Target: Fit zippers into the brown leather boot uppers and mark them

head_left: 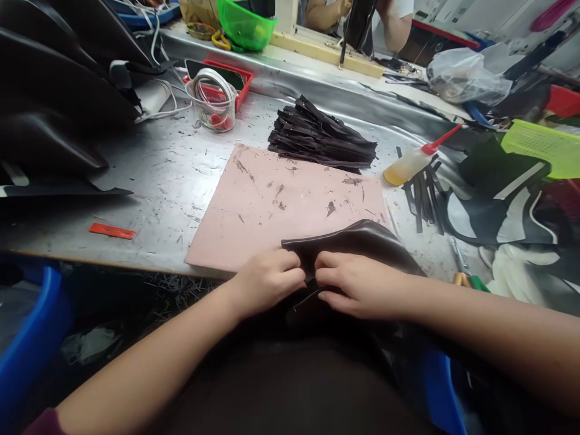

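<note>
A dark brown leather piece (362, 238) lies partly over the near right part of a pink board (272, 199) and hangs down toward my lap. My left hand (269, 277) is closed on its near left edge, fingers curled in. Close beside it, my right hand (356, 283) grips the same piece, thumb below and fingers above. The fingertips of both hands are partly hidden in the dark folds. Just below the right hand, another edge of dark material shows.
Behind the board lies a stack of black strips (321, 136). A glue bottle (408, 164) with a red nozzle rests at right, near cut pieces. An orange-red cutter (112, 231), a clear cup (212, 103) and large dark sheets (49, 90) are at left. Another person's arm (396, 27) shows beyond.
</note>
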{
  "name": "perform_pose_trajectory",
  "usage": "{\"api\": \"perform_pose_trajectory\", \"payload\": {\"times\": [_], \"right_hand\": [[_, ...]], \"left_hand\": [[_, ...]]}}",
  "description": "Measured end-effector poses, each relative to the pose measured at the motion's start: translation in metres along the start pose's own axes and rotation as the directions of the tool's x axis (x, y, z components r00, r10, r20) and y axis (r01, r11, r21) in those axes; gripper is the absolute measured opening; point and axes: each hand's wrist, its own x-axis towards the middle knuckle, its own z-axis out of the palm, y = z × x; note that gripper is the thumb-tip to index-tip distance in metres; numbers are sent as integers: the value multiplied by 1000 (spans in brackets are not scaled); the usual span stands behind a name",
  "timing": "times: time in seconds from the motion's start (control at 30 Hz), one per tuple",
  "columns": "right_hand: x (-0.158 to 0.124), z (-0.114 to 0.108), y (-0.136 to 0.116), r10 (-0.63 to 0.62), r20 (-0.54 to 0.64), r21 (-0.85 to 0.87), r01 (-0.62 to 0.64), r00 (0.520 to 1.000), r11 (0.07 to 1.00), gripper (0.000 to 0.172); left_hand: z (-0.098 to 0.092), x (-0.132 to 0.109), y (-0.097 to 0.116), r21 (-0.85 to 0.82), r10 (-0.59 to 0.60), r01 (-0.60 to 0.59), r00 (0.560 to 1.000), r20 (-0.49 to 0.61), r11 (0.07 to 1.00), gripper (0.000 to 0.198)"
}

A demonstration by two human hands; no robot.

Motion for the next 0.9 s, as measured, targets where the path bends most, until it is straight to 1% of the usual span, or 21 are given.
{"api": "perform_pose_trajectory", "payload": {"times": [0.07,0.1,0.17,0.2,0.23,0.33,0.37,0.43,0.5,0.57,0.63,0.67,0.73,0.9], "right_hand": [[1,2,2,-21,-4,57,21,1000,998,18],[1,2,3,-22,-6,85,22,1000,996,19],[1,1,6,-12,-1,129,12,1000,992,19],[1,0,6,-3,10,145,2,1000,989,20],[0,-1,7,6,26,158,-10,1000,987,21],[0,-2,10,6,72,178,-19,997,984,31],[0,-2,11,-1,73,184,-12,997,983,32],[0,-1,13,-11,50,193,1,999,981,28],[1,0,14,-6,22,190,2,1000,982,21],[2,1,14,11,13,185,-14,1000,983,16],[5,1,13,43,21,176,-46,999,983,14],[7,1,12,64,30,171,-68,998,983,14],[10,0,9,110,50,148,-116,993,982,16],[17,0,2,207,65,60,-211,976,976,21]], "left_hand": [[-2,-14,1,57,57,-49,988,-143,997,11],[-3,-20,2,84,118,-104,975,-187,991,3],[-3,-30,6,114,253,-233,945,-210,966,5],[-2,-33,8,113,298,-280,930,-214,953,6],[0,-33,10,105,320,-303,921,-221,947,8],[6,-26,14,89,302,-289,917,-259,953,14],[6,-22,13,94,298,-283,917,-266,955,14],[4,-16,10,116,310,-290,918,-249,950,14],[-1,-12,4,139,347,-325,918,-192,936,13],[-7,-14,-3,144,375,-359,922,-100,922,13],[-10,-17,-7,138,367,-360,930,-30,923,14],[-11,-20,-9,135,357,-351,934,-16,926,15],[-10,-24,-9,129,345,-338,938,-36,932,16],[-3,-30,-2,123,303,-281,924,-232,952,10]]}}
